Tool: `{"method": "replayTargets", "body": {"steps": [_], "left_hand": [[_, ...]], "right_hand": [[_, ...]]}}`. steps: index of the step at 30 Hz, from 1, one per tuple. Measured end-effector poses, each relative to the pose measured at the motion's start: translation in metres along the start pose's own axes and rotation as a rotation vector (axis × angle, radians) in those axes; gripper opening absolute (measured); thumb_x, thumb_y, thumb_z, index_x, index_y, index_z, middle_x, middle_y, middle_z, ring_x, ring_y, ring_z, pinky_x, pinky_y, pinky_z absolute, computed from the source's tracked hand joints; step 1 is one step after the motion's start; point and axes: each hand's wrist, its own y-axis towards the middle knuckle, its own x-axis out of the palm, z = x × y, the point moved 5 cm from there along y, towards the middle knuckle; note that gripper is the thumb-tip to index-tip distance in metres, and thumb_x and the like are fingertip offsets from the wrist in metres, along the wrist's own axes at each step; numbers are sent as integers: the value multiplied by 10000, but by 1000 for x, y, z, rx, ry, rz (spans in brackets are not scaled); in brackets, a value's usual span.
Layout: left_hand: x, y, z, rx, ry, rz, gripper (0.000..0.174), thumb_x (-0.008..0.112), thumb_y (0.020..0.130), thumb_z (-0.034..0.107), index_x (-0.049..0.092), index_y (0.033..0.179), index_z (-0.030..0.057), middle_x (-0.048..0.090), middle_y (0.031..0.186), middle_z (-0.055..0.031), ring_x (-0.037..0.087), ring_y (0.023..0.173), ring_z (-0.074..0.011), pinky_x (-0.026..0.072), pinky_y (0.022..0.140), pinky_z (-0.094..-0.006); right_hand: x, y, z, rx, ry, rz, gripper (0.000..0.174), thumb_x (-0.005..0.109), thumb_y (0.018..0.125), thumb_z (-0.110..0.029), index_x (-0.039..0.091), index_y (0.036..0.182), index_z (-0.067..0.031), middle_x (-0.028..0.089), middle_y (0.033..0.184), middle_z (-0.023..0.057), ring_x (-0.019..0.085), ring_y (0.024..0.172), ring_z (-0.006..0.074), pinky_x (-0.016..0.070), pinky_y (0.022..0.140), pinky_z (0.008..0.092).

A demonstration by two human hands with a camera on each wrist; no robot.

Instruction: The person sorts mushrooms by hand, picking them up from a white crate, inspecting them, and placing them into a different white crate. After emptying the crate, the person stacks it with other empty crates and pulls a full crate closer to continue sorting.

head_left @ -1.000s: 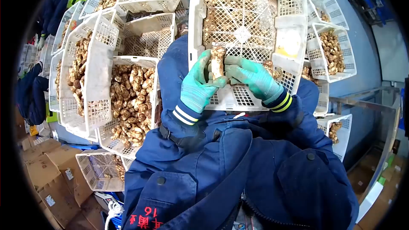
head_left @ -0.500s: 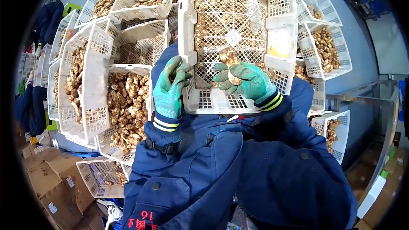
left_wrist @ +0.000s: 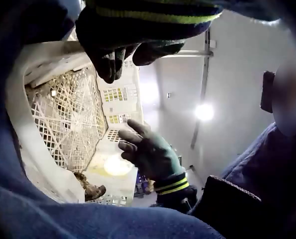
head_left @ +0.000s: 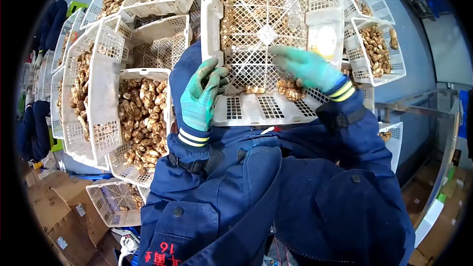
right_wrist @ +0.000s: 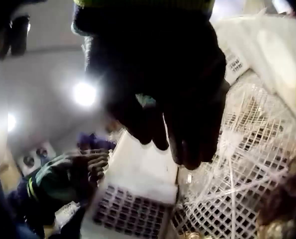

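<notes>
My right hand (head_left: 305,69), in a green glove, is over the white plastic crate (head_left: 271,120) in front of me. Its fingers point left, fairly straight, with nothing between them. Below it, a clump of brown, knobbly mushrooms (head_left: 290,89) lies at the crate's near side, with a smaller mushroom (head_left: 253,89) to its left. My gloved left hand (head_left: 201,96) is at the crate's left rim, fingers loosely bent and holding nothing. A single mushroom (head_left: 393,38) shows at the right edge of a mushroom-filled side crate (head_left: 367,80).
To my left, a crate (head_left: 113,133) full of mushrooms stands beside another tall one (head_left: 81,138). More crates (head_left: 165,7) stand behind them. Cardboard boxes (head_left: 74,197) are at the lower left, and a metal frame (head_left: 419,110) stands at the right.
Both hands held a mushroom, then the left moved away to the crate's left rim. The right hand has let go and swung rightward. A mushroom now shows at the right side crate's edge.
</notes>
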Motion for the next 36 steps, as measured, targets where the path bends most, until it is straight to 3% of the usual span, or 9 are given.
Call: {"method": "replayTargets", "body": {"steps": [3, 11, 18, 19, 22, 27, 31, 34, 36], "left_hand": [[-11, 1, 2, 51, 18, 28, 505, 596, 972, 260, 464, 1367, -27, 641, 1159, -117, 625, 961, -154, 514, 837, -260], [-29, -3, 9, 58, -46, 67, 527, 580, 980, 284, 447, 1373, -40, 640, 1134, -106, 614, 975, -149, 506, 854, -264], [-21, -2, 3, 57, -51, -30, 526, 556, 987, 289, 438, 1387, -33, 636, 1166, -99, 620, 996, -149, 494, 889, -274], [-19, -2, 0, 5, -86, -47, 537, 549, 991, 288, 418, 1397, -38, 620, 1192, -104, 605, 1032, -155, 489, 903, -279], [-5, -2, -3, -51, -132, -91, 533, 618, 958, 186, 419, 1391, -53, 586, 1237, -143, 578, 1078, -165, 482, 919, -265], [26, -5, -21, -254, 122, -203, 538, 640, 934, 144, 430, 1391, -47, 630, 1090, -66, 623, 921, -150, 521, 801, -266], [26, -9, -21, -479, -248, -295, 321, 551, 968, 132, 530, 1248, -24, 635, 930, -107, 608, 755, -153, 505, 639, -243], [10, -9, -42, -515, -366, -372, 359, 488, 998, 180, 508, 1259, -66, 606, 961, -130, 562, 761, -164, 466, 614, -232], [14, -12, -42, -568, -634, -453, 363, 440, 1021, 183, 510, 1274, -68, 649, 977, -145, 629, 782, -207, 501, 627, -237]], "right_hand": [[70, 46, -20, 314, -103, -521, 523, 516, 905, -224, 458, 1422, -172, 639, 1179, 202, 629, 1031, 351, 487, 928, 410], [160, 81, 19, 49, -331, -553, 288, 581, 782, -157, 693, 1034, -71, 694, 921, 167, 668, 856, 355, 527, 756, 429], [125, 79, 18, 358, -95, -521, 234, 555, 840, -166, 625, 1040, -68, 668, 832, 132, 657, 713, 284, 527, 646, 407], [108, 75, 22, 596, 211, -506, 201, 556, 843, -108, 610, 1030, -57, 652, 783, 81, 614, 596, 181, 506, 527, 343], [62, 59, 4, 528, 1060, -198, 199, 571, 931, -175, 586, 1056, -21, 657, 789, 59, 629, 571, 117, 516, 490, 236], [20, 50, -63, 446, 967, -74, 349, 546, 978, -314, 558, 1202, -47, 657, 919, 91, 657, 638, 132, 544, 513, 237], [-1, 38, -48, 397, 1021, 42, 379, 496, 1001, -293, 530, 1335, -118, 664, 889, 85, 651, 658, 116, 533, 535, 237], [-18, 21, -1, 663, 54, 123, 352, 504, 961, -327, 593, 1199, -83, 672, 1003, 157, 679, 795, 273, 536, 718, 384], [13, 4, 48, 465, -446, 13, 336, 500, 938, -345, 604, 1103, -71, 663, 1021, 189, 649, 912, 359, 503, 803, 449]]}}
